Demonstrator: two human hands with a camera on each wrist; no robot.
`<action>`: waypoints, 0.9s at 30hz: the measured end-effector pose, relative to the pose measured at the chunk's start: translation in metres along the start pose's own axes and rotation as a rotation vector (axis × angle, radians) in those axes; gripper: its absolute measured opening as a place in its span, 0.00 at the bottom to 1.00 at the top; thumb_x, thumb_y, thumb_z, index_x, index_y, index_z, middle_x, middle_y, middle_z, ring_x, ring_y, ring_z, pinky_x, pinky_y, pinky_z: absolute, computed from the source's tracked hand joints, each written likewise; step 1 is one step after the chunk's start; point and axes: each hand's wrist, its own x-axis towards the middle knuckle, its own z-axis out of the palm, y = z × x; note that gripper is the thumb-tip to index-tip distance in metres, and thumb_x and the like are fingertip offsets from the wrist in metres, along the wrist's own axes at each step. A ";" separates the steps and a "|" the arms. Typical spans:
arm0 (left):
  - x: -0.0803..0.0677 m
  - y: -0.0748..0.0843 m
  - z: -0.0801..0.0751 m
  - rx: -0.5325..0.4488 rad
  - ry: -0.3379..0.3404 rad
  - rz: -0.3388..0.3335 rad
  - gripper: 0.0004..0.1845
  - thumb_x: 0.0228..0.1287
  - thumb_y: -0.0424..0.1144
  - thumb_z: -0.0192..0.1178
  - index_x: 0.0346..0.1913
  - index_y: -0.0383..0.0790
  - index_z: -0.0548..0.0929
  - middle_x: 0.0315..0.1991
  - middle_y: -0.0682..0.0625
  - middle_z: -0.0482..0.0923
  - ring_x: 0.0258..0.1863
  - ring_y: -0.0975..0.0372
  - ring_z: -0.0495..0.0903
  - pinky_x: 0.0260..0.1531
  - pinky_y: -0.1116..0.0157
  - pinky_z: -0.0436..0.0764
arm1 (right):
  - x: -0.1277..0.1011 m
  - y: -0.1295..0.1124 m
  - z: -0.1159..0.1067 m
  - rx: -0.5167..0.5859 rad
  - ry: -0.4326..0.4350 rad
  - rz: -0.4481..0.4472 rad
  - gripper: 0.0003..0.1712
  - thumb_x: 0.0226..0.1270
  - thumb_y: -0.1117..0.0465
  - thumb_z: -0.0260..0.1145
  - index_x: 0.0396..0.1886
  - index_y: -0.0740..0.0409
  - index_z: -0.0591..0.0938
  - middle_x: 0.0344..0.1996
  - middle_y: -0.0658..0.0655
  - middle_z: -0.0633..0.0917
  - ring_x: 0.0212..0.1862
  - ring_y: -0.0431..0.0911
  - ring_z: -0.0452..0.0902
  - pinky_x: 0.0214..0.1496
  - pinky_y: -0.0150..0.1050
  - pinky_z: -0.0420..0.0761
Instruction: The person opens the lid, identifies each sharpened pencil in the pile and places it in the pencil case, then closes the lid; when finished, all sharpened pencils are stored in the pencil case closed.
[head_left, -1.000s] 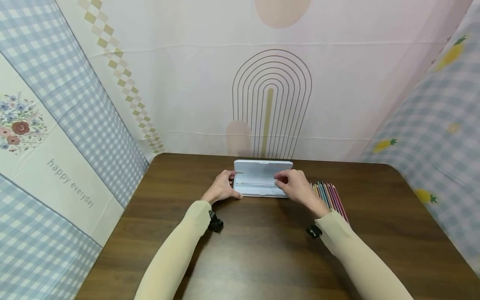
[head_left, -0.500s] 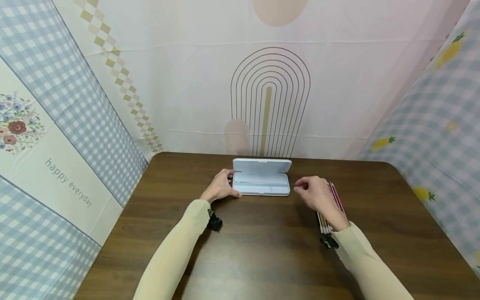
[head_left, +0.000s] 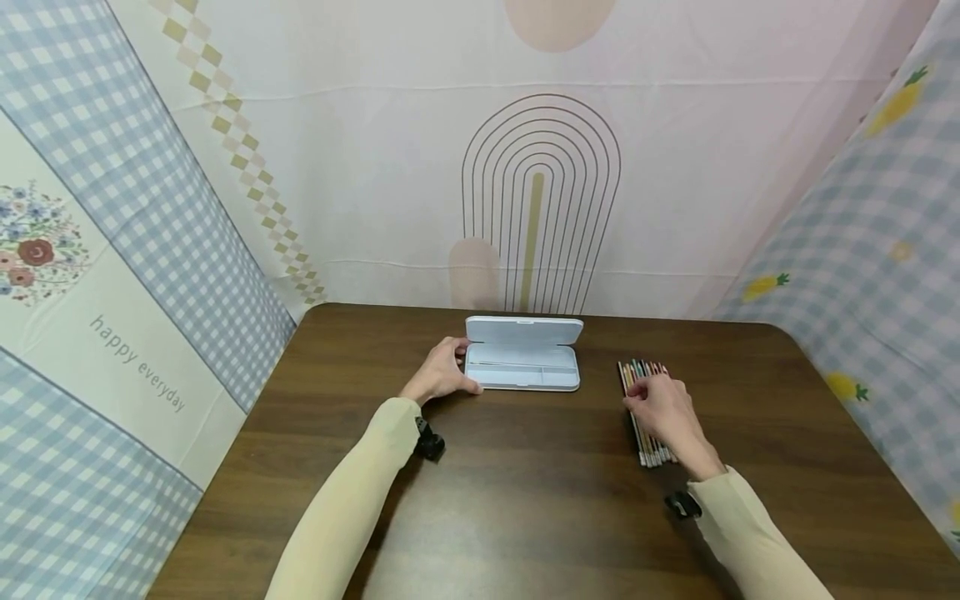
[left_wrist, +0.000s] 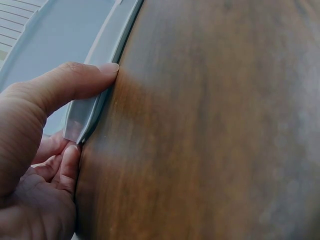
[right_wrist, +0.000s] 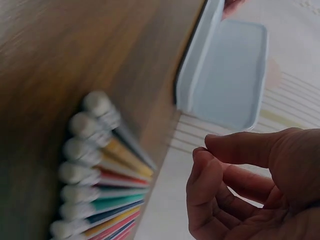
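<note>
One open pencil case (head_left: 522,365) is being gripped at its end by the left hand (head_left: 438,377), while the row of coloured pencils (head_left: 643,412) on the table (head_left: 525,500) is being hovered over by the loosely curled, empty right hand (head_left: 663,410).

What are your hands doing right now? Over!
Left hand grips the open pencil case at its left end. Right hand hovers over the colored pencils, fingers loosely curled, holding nothing. Nothing between the pencils and the case.

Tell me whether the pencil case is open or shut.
Open. The pencil case has its lid standing up behind the tray, whose inside looks empty; the left hand grips its end.
</note>
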 end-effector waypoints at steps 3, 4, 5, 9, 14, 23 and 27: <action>0.000 0.000 -0.001 -0.001 -0.001 0.000 0.53 0.45 0.36 0.86 0.77 0.32 0.73 0.71 0.37 0.76 0.72 0.46 0.76 0.79 0.50 0.75 | -0.001 0.007 0.000 -0.010 -0.026 0.036 0.07 0.70 0.66 0.69 0.34 0.64 0.91 0.33 0.63 0.92 0.34 0.52 0.84 0.38 0.50 0.84; 0.000 0.000 -0.001 -0.002 0.000 0.000 0.53 0.45 0.36 0.86 0.77 0.32 0.73 0.71 0.37 0.76 0.72 0.46 0.76 0.79 0.50 0.74 | -0.001 0.009 0.000 -0.014 -0.040 0.049 0.07 0.70 0.66 0.69 0.34 0.64 0.91 0.33 0.62 0.91 0.33 0.51 0.83 0.38 0.50 0.83; 0.000 0.000 -0.001 -0.002 0.001 0.000 0.53 0.45 0.36 0.87 0.77 0.32 0.73 0.71 0.37 0.76 0.72 0.46 0.76 0.79 0.50 0.74 | -0.002 0.011 0.000 -0.013 -0.057 0.064 0.08 0.71 0.66 0.68 0.35 0.65 0.90 0.32 0.62 0.91 0.32 0.51 0.83 0.36 0.49 0.83; 0.000 0.001 -0.001 -0.005 0.002 0.001 0.53 0.45 0.37 0.87 0.77 0.31 0.73 0.71 0.37 0.77 0.72 0.46 0.77 0.79 0.50 0.75 | -0.004 0.017 0.002 0.009 -0.112 0.118 0.08 0.72 0.67 0.68 0.34 0.66 0.89 0.30 0.62 0.88 0.30 0.50 0.80 0.31 0.42 0.78; 0.001 0.000 -0.001 -0.016 0.000 -0.002 0.53 0.45 0.36 0.86 0.77 0.32 0.73 0.71 0.37 0.76 0.72 0.47 0.77 0.78 0.51 0.75 | -0.007 0.020 0.006 0.010 -0.105 0.134 0.07 0.70 0.67 0.68 0.31 0.64 0.89 0.30 0.62 0.88 0.30 0.50 0.80 0.30 0.40 0.77; 0.001 -0.001 0.001 -0.013 -0.002 -0.001 0.52 0.46 0.36 0.86 0.77 0.32 0.73 0.71 0.38 0.76 0.72 0.47 0.76 0.78 0.51 0.75 | -0.016 0.014 0.007 0.009 -0.136 0.146 0.14 0.69 0.70 0.62 0.21 0.58 0.80 0.21 0.54 0.79 0.25 0.47 0.75 0.25 0.38 0.72; 0.000 -0.001 0.001 -0.014 -0.004 -0.002 0.53 0.46 0.36 0.86 0.77 0.33 0.73 0.71 0.38 0.76 0.72 0.47 0.76 0.78 0.51 0.75 | -0.018 0.013 0.008 -0.034 -0.127 0.136 0.15 0.67 0.71 0.63 0.19 0.57 0.78 0.20 0.54 0.78 0.25 0.48 0.74 0.25 0.39 0.71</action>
